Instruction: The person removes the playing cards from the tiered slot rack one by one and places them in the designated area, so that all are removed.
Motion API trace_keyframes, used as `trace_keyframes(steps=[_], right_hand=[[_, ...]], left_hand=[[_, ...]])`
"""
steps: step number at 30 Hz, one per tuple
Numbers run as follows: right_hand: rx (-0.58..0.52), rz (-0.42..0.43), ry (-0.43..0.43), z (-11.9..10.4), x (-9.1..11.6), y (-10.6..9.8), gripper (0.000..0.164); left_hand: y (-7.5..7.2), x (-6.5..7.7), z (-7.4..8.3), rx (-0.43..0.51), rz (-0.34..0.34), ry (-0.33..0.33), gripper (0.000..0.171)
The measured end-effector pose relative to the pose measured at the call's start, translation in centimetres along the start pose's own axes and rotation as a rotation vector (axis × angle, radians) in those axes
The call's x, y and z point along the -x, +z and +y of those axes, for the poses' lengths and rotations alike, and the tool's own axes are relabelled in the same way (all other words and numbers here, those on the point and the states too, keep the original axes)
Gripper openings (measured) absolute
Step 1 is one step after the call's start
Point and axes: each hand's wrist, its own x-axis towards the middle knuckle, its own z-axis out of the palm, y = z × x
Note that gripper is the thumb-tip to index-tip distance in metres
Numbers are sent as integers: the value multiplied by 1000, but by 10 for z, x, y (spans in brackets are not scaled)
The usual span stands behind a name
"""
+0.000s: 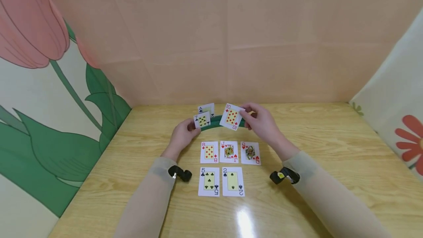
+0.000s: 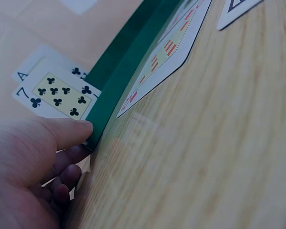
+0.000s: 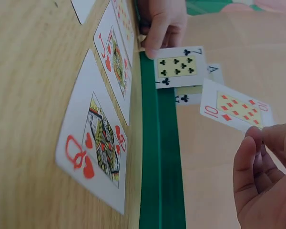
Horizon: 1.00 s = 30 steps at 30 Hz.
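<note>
A curved green card holder (image 1: 216,121) stands toward the back of the table. Its left end is gripped by my left hand (image 1: 181,135), the thumb on the front face and the other fingers curled behind. Upright at that end is the seven of clubs (image 2: 62,93), with the ace of clubs (image 1: 207,108) behind it, partly covered. My right hand (image 1: 262,122) pinches the ten of diamonds (image 3: 234,109) by its edge between thumb and fingers. This card is tilted, face toward me, and overlaps the holder's right half in the head view.
Face up in front of the holder lie the eight of diamonds (image 1: 209,152), jack of hearts (image 1: 228,152) and queen of hearts (image 1: 250,153) in a row. Nearer me are the five of clubs (image 1: 209,181) and two of spades (image 1: 232,181). A pink cloth (image 1: 231,47) hangs behind the table.
</note>
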Motion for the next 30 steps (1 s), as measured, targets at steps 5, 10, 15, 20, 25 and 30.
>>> trace_keyframes(steps=[5,10,15,20,25,30], right_hand=[[4,-30,11,3,14,-11,28],[29,-67,12,7,24,-20,29],[62,-80,-3,8,31,-28,26],[83,-95,12,12,39,-35,26],[115,-113,37,15,45,-44,26],[134,-143,70,19,49,-55,24]], left_hand=[[-2,0,-1,8,0,0,31],[-3,0,-1,6,2,-6,31],[-3,-1,-1,8,0,-12,32],[-3,1,1,5,-2,-17,32],[-4,2,3,14,-4,-27,34],[-5,2,4,22,-4,-32,37]])
